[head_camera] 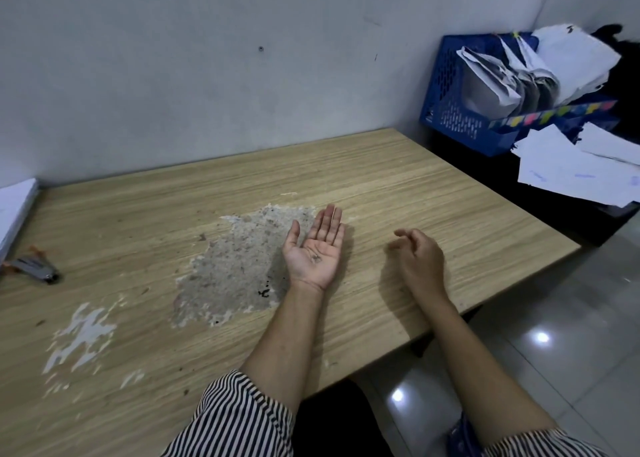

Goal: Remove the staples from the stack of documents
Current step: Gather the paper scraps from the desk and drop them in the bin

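Observation:
My left hand (317,247) lies palm up over the wooden table (398,186), fingers straight, with a few small bent staples (316,257) resting in the palm. To its right, my right hand (420,257) hovers above the table with loosely curled fingers, blurred, holding nothing that I can see. A stack of white documents (15,210) lies at the table's far left edge. In front of that stack, a grey and orange staple remover (33,266) rests on the table.
The tabletop has a large worn patch (235,269) in its middle and white scuffs at front left. Right of the table stand a blue plastic crate (460,100) full of crumpled papers and loose white sheets (571,169) on a dark surface. A grey wall runs behind.

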